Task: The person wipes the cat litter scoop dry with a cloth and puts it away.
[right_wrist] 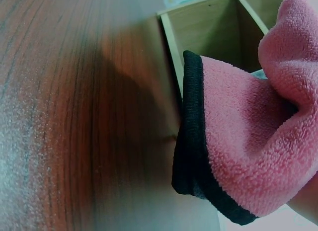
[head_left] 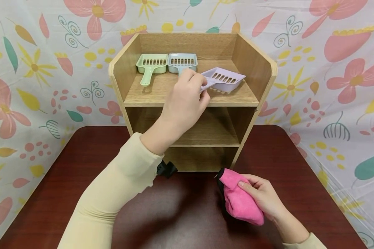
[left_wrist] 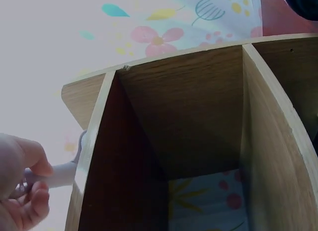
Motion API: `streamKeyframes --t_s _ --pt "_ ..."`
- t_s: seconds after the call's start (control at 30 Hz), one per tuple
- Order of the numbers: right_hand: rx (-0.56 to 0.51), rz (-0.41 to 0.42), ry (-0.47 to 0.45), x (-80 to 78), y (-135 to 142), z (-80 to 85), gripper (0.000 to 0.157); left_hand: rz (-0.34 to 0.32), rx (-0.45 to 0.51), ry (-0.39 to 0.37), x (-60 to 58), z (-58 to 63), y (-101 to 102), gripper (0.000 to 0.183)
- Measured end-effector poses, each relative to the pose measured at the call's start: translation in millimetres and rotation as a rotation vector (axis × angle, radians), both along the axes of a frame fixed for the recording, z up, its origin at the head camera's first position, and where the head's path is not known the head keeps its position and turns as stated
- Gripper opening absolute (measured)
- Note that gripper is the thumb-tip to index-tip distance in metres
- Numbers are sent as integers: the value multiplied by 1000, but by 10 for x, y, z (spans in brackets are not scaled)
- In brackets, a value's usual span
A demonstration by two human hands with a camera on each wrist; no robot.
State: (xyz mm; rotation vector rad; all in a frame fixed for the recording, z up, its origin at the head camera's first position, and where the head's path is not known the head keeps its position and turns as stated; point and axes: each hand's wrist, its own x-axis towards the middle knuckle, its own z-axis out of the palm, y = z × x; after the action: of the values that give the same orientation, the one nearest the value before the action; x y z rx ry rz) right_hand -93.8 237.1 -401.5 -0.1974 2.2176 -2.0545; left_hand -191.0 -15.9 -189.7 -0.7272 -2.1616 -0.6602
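My left hand (head_left: pixel 187 100) pinches the handle of a lilac litter scoop (head_left: pixel 225 79) at the top shelf's right side. The slotted scoop is tilted, its head over the shelf; whether it touches the wood I cannot tell. In the left wrist view the fingers (left_wrist: pixel 37 159) are curled round the handle. A green litter scoop (head_left: pixel 152 65) and a blue litter scoop (head_left: pixel 183 61) lie side by side further left, the blue one's handle partly behind my hand. Lower down, my right hand (head_left: pixel 266 197) grips a bunched pink cloth (head_left: pixel 241 199) with a black edge, above the table.
The wooden shelf unit (head_left: pixel 191 104) has raised sides and two lower compartments. It stands at the back of a dark red-brown table (head_left: pixel 180 214). A black object (head_left: pixel 166 169) shows beside my left sleeve, partly hidden. A flower-patterned curtain (head_left: pixel 336 86) hangs behind.
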Motion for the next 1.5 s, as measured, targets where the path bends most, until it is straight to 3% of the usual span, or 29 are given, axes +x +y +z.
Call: streamKeyframes --t_s 0.2,0.37,0.5,0.8,1.17,1.5 --pt "-11 6 10 7 10 0 22 -92 -19 110 -4 -40 48 6" --pt "-19 3 14 17 21 3 24 -246 -36 122 5 -84 72 10" --pt "-17 -5 17 20 37 6 24 -285 -81 130 6 -105 90 14" --pt "4 -27 5 18 66 25 22 -57 -298 182 -69 -88 173 17" --pt "-24 -28 -6 38 65 8 24 194 -371 294 -155 -104 403 33" --pt "-8 -36 -13 38 72 13 22 302 -418 92 -230 -45 470 37"
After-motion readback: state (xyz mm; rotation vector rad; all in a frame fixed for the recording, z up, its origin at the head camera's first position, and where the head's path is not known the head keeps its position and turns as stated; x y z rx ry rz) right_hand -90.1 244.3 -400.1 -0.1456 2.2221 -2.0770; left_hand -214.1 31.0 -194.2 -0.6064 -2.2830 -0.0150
